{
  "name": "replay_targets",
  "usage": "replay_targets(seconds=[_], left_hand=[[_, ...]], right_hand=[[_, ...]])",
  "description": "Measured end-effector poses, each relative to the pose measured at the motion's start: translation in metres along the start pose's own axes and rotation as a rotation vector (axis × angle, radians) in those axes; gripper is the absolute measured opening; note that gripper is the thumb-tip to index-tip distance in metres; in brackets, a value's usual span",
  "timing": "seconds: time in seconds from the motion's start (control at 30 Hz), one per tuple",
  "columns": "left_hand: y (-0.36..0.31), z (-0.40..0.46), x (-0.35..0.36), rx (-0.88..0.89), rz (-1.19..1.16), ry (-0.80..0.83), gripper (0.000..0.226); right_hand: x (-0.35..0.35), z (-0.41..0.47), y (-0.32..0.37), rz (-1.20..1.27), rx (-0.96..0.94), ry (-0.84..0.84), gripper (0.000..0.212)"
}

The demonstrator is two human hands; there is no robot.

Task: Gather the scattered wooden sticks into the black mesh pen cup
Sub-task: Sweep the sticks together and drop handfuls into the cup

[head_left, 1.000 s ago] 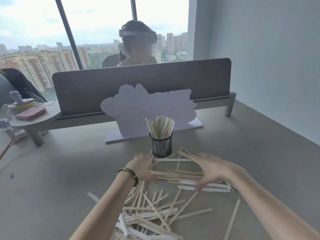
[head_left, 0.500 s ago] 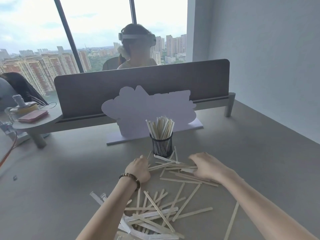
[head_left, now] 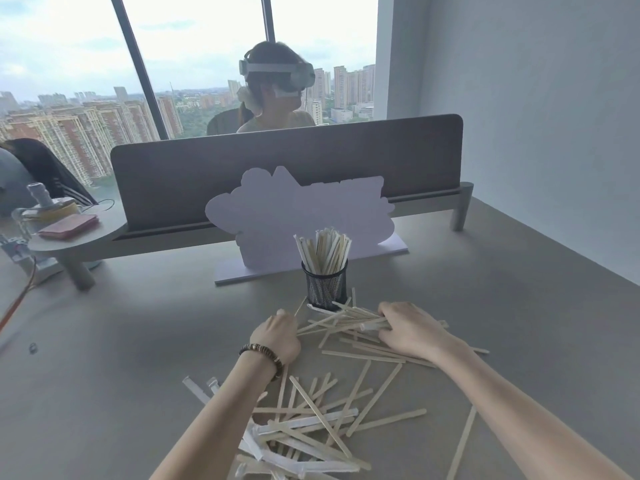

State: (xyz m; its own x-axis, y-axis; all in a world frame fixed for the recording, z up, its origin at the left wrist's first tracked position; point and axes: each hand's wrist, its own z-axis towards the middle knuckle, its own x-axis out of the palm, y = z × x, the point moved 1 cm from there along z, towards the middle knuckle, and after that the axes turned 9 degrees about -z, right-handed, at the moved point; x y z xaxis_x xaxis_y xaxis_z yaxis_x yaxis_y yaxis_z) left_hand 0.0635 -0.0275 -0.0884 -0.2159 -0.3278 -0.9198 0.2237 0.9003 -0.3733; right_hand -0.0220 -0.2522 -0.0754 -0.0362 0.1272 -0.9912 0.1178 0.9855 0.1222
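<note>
The black mesh pen cup (head_left: 327, 286) stands upright on the grey desk, holding several wooden sticks. Just in front of it lies a bunch of wooden sticks (head_left: 341, 319), pinched from both ends. My left hand (head_left: 277, 336), with a bead bracelet on the wrist, is closed at the bunch's left ends. My right hand (head_left: 410, 329) is closed over the right ends. More loose sticks (head_left: 322, 419) and white paper sleeves (head_left: 304, 424) lie scattered nearer to me, between my forearms.
A white cut-out sign (head_left: 298, 216) on a flat base stands right behind the cup. Behind it a grey divider panel (head_left: 287, 161) crosses the desk, with a person in a headset beyond. A small shelf (head_left: 69, 237) with items is at far left. A wall is on the right.
Both hands went from spread flat over the sticks to closed on a bunch. The bunch has slid closer to the cup.
</note>
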Motion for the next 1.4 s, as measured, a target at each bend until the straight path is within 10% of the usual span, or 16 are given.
replay_targets(seconds=[0.6, 1.13, 1.4], left_hand=[[0.013, 0.003, -0.018, -0.147, -0.435, -0.147, 0.022], [-0.007, -0.016, -0.033, 0.195, -1.309, -0.439, 0.054], [-0.009, -0.022, -0.021, 0.308, -1.298, -0.56, 0.058]], right_hand=[[-0.01, 0.003, 0.017, 0.266, 0.085, -0.282, 0.023], [-0.026, -0.002, 0.027, 0.919, 0.043, -0.449, 0.07], [-0.026, -0.009, 0.036, 1.209, -0.015, -0.406, 0.051]])
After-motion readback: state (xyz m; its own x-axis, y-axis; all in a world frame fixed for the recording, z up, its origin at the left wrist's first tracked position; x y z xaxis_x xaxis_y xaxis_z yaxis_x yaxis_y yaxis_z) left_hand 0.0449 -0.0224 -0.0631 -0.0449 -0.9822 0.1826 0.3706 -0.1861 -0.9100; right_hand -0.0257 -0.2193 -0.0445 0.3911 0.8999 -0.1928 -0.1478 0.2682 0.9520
